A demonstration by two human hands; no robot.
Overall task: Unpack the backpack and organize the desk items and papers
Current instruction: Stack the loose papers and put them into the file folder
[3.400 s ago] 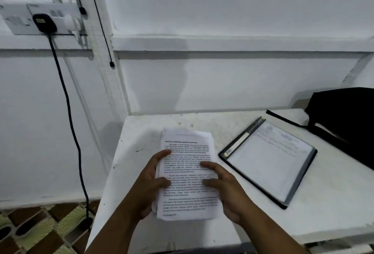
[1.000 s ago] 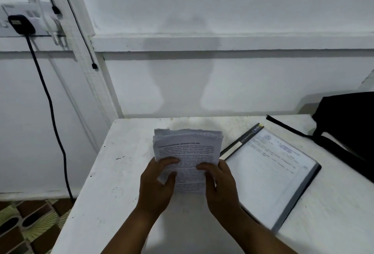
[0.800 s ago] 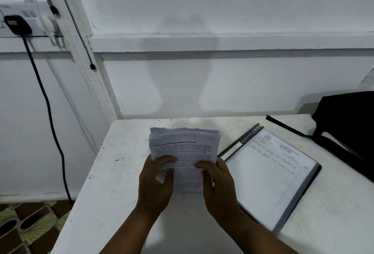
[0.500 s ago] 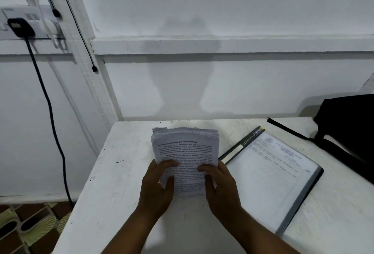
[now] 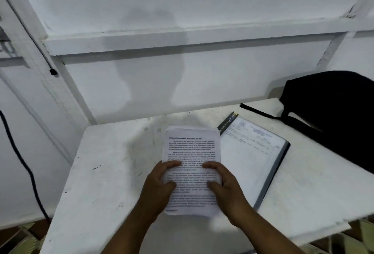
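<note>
Holding the papers (image 5: 191, 164) with both hands (image 5: 159, 185), left and right (image 5: 224, 185), keep edges even on the desk (image 5: 105, 172).

Half a second ago I held the papers (image 5: 191, 152) upright on their lower edge; now I have laid them flat on the desk (image 5: 105, 172) at mid-frame, their right edge over the folder (image 5: 255, 156). My left hand (image 5: 159, 183) and right hand (image 5: 224, 185) now lie on their lower half, thumbs over the print.
</note>
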